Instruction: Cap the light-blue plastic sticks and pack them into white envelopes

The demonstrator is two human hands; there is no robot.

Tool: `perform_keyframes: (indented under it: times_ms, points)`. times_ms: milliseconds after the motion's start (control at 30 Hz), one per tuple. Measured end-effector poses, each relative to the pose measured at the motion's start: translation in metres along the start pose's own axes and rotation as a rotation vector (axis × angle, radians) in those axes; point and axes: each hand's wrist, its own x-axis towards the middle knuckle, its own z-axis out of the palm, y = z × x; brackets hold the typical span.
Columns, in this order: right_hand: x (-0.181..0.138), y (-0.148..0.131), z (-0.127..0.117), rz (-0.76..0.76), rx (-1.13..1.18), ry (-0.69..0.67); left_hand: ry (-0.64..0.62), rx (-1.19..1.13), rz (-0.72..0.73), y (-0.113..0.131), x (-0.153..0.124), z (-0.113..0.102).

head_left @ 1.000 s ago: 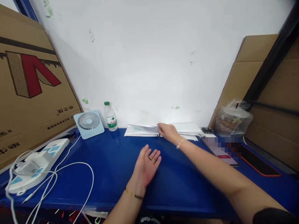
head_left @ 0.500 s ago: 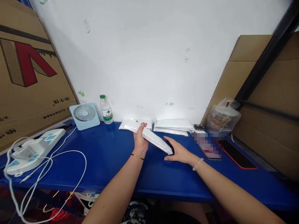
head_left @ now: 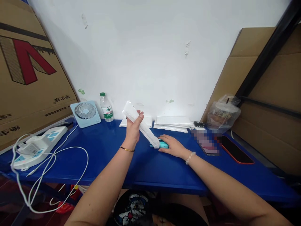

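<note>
My left hand (head_left: 133,131) is closed round a long white packet (head_left: 141,125) and holds it tilted, upper end toward the wall, lower open end down on the blue table (head_left: 105,163). Teal pieces (head_left: 162,144) show at that lower end, under the fingertips of my right hand (head_left: 172,146), which lies flat and open on the table. Behind, against the wall, lie two stacks of similar white packets (head_left: 172,123).
A small blue fan (head_left: 85,113) and a water bottle (head_left: 106,107) stand at the back left. A white power strip with cables (head_left: 35,147) lies far left. Two phones (head_left: 235,150) and a bagged cup (head_left: 223,113) sit on the right. Cardboard sheets lean on both sides.
My right hand drew a packet off the stack and my left hand took it. The left hand has since lifted its upper end, and teal pieces now show at the lower end.
</note>
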Motion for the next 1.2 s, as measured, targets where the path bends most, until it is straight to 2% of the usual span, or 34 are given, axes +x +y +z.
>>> perform_keyframes:
  times_ms: [200, 367, 500, 600, 700, 800, 900, 967, 1067, 1133, 1200]
  points:
    - [-0.002, 0.001, 0.003, 0.023, -0.066, -0.027, -0.072, 0.116, 0.08, 0.022, 0.015, 0.0]
    - [-0.004, 0.001, 0.002, 0.018, -0.081, -0.05, -0.191, 0.167, 0.147, 0.048, 0.022, 0.012]
    - [-0.005, 0.002, 0.003, 0.006, -0.086, -0.047, -0.236, 0.169, 0.174, 0.068, 0.027, 0.023]
    - [-0.005, 0.003, 0.004, -0.003, -0.09, -0.05, -0.284, 0.234, 0.198, 0.074, 0.035, 0.021]
    - [-0.004, 0.004, 0.005, -0.008, -0.083, -0.06, -0.364, 0.564, 0.239, 0.064, 0.047, -0.002]
    - [-0.004, 0.003, 0.004, 0.002, -0.056, -0.072, -0.542, 1.138, 0.221, 0.038, 0.056, -0.043]
    - [-0.006, 0.003, 0.002, 0.006, -0.021, -0.064, -0.717, 1.593, -0.008, 0.008, 0.058, -0.087]
    - [-0.008, 0.004, 0.0, -0.005, 0.003, -0.03, -0.811, 1.731, -0.126, -0.008, 0.054, -0.108]
    - [-0.007, 0.008, -0.007, 0.007, 0.053, 0.082, -0.809, 1.686, -0.079, -0.02, 0.044, -0.112]
    - [0.0, 0.012, -0.011, 0.036, 0.096, 0.145, -0.817, 1.588, -0.005, -0.024, 0.037, -0.098]
    - [0.01, 0.016, -0.013, 0.061, 0.136, 0.155, -0.923, 1.532, 0.045, -0.029, 0.03, -0.079]
